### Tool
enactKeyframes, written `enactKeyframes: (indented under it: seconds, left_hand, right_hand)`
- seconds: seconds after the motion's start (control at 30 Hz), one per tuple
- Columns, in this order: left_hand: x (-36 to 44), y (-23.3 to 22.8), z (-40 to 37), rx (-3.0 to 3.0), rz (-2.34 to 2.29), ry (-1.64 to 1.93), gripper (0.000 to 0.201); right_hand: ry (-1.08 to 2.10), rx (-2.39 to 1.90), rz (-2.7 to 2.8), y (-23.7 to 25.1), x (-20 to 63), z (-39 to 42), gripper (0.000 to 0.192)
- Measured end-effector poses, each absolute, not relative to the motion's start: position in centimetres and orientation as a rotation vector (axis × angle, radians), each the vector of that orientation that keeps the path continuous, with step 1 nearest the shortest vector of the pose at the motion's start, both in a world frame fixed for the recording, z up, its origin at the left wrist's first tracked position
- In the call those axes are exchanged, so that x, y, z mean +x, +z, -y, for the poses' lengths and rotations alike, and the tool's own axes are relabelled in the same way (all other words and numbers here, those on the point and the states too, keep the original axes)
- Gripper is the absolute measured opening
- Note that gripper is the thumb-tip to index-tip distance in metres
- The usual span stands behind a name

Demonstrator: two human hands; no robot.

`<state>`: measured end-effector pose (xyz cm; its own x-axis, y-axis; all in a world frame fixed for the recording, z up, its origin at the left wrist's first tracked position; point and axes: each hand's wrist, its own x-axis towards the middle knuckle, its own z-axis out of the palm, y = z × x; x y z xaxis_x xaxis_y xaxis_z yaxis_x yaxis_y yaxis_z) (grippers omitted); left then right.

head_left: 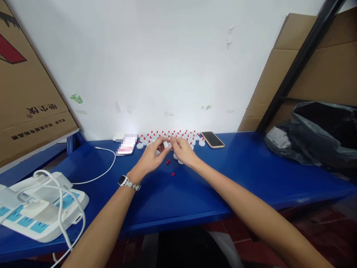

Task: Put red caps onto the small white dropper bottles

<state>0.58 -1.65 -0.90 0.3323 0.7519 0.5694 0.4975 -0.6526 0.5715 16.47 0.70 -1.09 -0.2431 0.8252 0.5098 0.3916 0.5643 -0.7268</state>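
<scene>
My left hand (152, 153), a watch on its wrist, is closed round a small white cap (166, 144). Against that cap, my right hand (184, 149) is pinched, thumb and fingers together; what its fingertips hold is hidden. Behind and around both hands stand many white caps with red tips (140, 144), in loose rows near the wall. A few more white caps (180, 161) lie partly hidden under my right hand. Closer to me on the blue table (200, 193) lie small loose red tips (173, 174).
A phone (213, 140) lies right of the caps, and a device with a lit screen (127, 144) lies left. At the left are a power strip (44, 227) with plugs and a white cable (107, 175). Cardboard (30, 85) and a dark plastic bag (301, 137) flank the table.
</scene>
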Motion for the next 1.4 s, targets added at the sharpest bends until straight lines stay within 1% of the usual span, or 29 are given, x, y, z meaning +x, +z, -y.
enactKeyframes:
  seconds: [0.23,0.37,0.43,0.5,0.57,0.6,0.67,0.73,0.83,0.9,1.07,1.13,1.27,1.33,1.4]
  left_hand:
    - [0.1,-0.6,0.9,1.805,-0.713,1.209,0.037]
    - [-1.2,-0.4,0.4,1.568,-0.740,1.317,0.039]
    - [-1.6,-0.4,0.3,1.649,-0.863,1.315,0.038]
    - [-1.8,-0.7,0.2,1.820,-0.985,1.256,0.038]
    - [-1.7,-1.1,0.2,1.971,-1.067,1.206,0.036]
    - [-1.7,-1.3,0.2,2.024,-1.096,1.190,0.035]
    - [-1.6,-1.6,0.3,2.087,-1.146,1.153,0.034]
    - [-1.6,-1.7,0.4,2.116,-1.185,1.117,0.035]
    - [-1.6,-1.7,0.4,2.144,-1.219,1.098,0.035]
    - [-1.7,-1.6,0.5,2.156,-1.231,1.099,0.035]
    - [-1.6,-1.7,0.5,2.177,-1.236,1.103,0.034]
    - [-1.5,-1.8,0.5,2.185,-1.228,1.102,0.034]
    - [-1.4,-1.8,0.6,2.210,-1.238,1.084,0.033]
    - [-1.5,-1.9,0.6,2.213,-1.243,1.079,0.034]
    - [-1.6,-1.9,0.5,2.211,-1.242,1.079,0.034]
  right_hand:
    - [0.588,-0.928,1.836,-0.1,16.6,0.3,0.048]
    - [0.415,-1.063,1.849,0.1,18.4,0.4,0.047]
    - [0.255,-1.077,2.067,-0.4,19.0,0.6,0.042]
    - [0.088,-1.065,2.291,-1.2,19.2,0.9,0.032]
    - [-0.019,-1.069,2.421,-1.8,19.1,1.1,0.021]
    - [-0.041,-1.080,2.454,-1.9,19.0,1.1,0.019]
    - [-0.023,-1.110,2.464,-1.9,19.0,1.1,0.020]
    - [0.062,-1.118,2.427,-1.5,19.1,1.1,0.021]
    - [0.219,-1.062,2.390,-0.7,19.7,1.7,0.017]
    - [0.269,-0.987,2.439,-0.5,20.1,2.7,0.014]
    - [0.123,-0.856,2.657,-1.7,20.2,4.6,0.013]
    - [0.054,-0.849,2.714,-2.4,19.8,4.3,0.011]
    - [-0.098,-0.903,2.720,-3.0,18.7,2.8,0.011]
    - [-0.118,-0.934,2.675,-2.9,18.4,2.3,0.010]
    - [-0.057,-0.933,2.602,-2.7,18.5,2.2,0.010]
